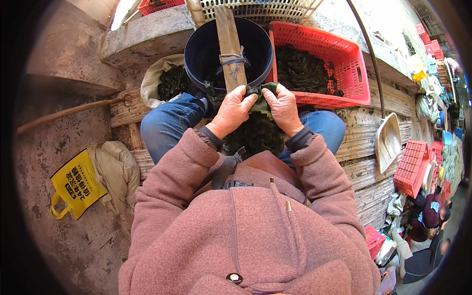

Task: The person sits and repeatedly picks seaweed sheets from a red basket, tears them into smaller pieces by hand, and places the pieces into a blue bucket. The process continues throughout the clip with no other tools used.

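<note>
My left hand and my right hand are side by side in front of me, both pinching one dark green leafy piece, seemingly seaweed. The piece hangs between them, just below the near end of a wooden board. The board lies across a dark blue round tub and has a cloth strip tied around it. Beneath my hands, between my knees, lies a heap of similar dark leaves. More fill a pale sack left of the tub and a red plastic crate right of it.
A wooden-handled tool and a yellow bag lie left. A pale scoop with a long handle is at right. A white crate stands beyond the tub. Red crates and people are farther right.
</note>
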`<state>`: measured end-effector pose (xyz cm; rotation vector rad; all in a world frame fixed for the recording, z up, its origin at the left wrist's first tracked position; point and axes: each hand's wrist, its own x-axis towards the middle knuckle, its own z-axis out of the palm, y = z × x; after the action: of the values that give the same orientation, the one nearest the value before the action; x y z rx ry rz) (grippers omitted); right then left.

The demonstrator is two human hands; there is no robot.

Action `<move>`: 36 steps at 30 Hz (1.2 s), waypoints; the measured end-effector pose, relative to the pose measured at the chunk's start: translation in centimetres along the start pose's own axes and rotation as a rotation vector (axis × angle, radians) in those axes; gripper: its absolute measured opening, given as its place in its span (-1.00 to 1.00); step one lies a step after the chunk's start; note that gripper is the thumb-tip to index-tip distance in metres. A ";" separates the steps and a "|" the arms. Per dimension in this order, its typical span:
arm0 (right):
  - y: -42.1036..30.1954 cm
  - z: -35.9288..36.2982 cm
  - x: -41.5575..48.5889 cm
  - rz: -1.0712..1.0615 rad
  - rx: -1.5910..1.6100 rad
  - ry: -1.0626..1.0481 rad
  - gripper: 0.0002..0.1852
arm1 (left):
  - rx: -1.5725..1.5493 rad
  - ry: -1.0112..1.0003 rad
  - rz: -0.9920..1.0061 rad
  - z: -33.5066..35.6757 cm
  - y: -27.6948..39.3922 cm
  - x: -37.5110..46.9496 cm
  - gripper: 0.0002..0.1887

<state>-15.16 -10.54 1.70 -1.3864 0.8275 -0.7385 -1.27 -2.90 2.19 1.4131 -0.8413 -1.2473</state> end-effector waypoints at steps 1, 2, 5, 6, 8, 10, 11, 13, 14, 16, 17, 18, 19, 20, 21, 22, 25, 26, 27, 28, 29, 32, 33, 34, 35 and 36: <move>-0.1 -0.2 0.0 0.011 -0.006 -0.020 -0.90 | 0.044 -0.005 -0.004 -0.2 0.1 0.0 -0.91; -0.1 -0.5 0.1 -0.001 -0.006 -0.049 -0.90 | 0.010 -0.015 -0.026 -0.5 0.2 -0.1 -0.91; 0.0 -1.4 0.3 0.026 -0.098 -0.037 -0.89 | -0.054 -0.031 -0.075 -1.5 0.7 -0.3 -0.90; 0.0 -1.7 0.2 0.007 -0.071 -0.042 -0.90 | -0.050 -0.024 -0.081 -1.9 0.8 -0.4 -0.89; 0.3 -2.2 0.2 -0.017 -0.083 -0.033 -0.90 | -0.042 -0.041 -0.071 -2.9 1.1 -0.5 -0.87; 0.5 -2.9 0.3 -0.020 -0.132 -0.010 -0.89 | -0.035 -0.029 -0.095 -4.1 1.4 -0.9 -0.87; 0.7 -3.4 0.5 -0.031 -0.158 0.007 -0.89 | -0.033 -0.023 -0.110 -4.6 1.6 -1.0 -0.87; 1.0 -4.3 0.7 -0.020 -0.156 0.062 -0.88 | -0.077 0.001 -0.090 -5.6 1.9 -1.5 -0.87; 1.2 -4.7 0.8 0.020 -0.112 0.074 -0.88 | -0.084 0.023 -0.086 -6.1 2.1 -1.7 -0.86; 1.9 -5.6 0.8 0.074 -0.009 0.105 -0.86 | -0.139 0.058 -0.054 -7.1 2.5 -2.0 -0.83; 2.3 -6.0 0.9 0.098 0.072 0.143 -0.86 | -0.168 0.121 -0.044 -7.4 2.6 -2.0 -0.84; 2.7 -6.5 0.8 0.145 0.065 0.197 -0.86 | -0.196 0.150 -0.018 -7.8 2.8 -2.0 -0.85; 3.1 -7.0 0.8 0.153 0.078 0.227 -0.85 | -0.227 0.188 0.006 -8.2 3.0 -2.0 -0.86; 3.6 -7.4 0.8 0.178 0.110 0.299 -0.86 | -0.287 0.203 0.061 -8.3 3.1 -2.0 -0.86; 3.9 -7.9 0.7 0.220 0.180 0.354 -0.87 | -0.315 0.260 0.066 -8.5 3.3 -2.0 -0.87; 4.2 -8.6 0.7 0.265 0.193 0.394 -0.88 | -0.294 0.295 0.075 -8.7 3.6 -2.0 -0.87; 4.8 -10.0 0.6 0.321 0.250 0.393 -0.84 | -0.188 0.232 0.062 -8.5 4.6 -1.9 -0.84; 5.0 -10.0 0.5 0.351 0.260 0.361 -0.83 | -0.107 0.176 0.030 -8.3 4.9 -1.8 -0.84; 5.0 -10.0 0.5 0.406 0.259 0.367 -0.81 | -0.013 0.154 -0.030 -8.0 5.2 -1.7 -0.83; 4.9 -9.9 0.5 0.416 0.246 0.316 -0.78 | -0.059 0.079 0.102 -7.1 5.1 -1.3 -0.80; 4.7 -9.5 0.5 0.360 0.271 0.260 -0.79 | -0.004 0.047 0.129 -6.8 5.2 -1.2 -0.80; 3.3 -8.5 0.5 0.312 0.348 0.146 -0.76 | 0.064 -0.110 0.139 -6.6 4.7 -0.7 -0.78; 2.6 -8.4 0.3 0.297 0.384 0.081 -0.76 | 0.071 -0.112 0.092 -6.5 4.2 -0.3 -0.77; 1.8 -8.1 0.1 0.298 0.419 0.035 -0.76 | 0.046 -0.132 0.124 -6.4 3.6 0.3 -0.77; 1.1 -7.8 -0.1 0.265 0.484 -0.052 -0.75 | 0.022 -0.152 0.162 -6.4 3.0 0.9 -0.76; 0.5 -7.5 -0.2 0.310 0.420 -0.053 -0.72 | 0.166 -0.112 0.162 -6.5 2.5 1.3 -0.72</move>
<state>-21.58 -14.35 1.15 -0.8755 0.7702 -0.5890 5.64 -3.17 3.80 1.3844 -1.1350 -1.1622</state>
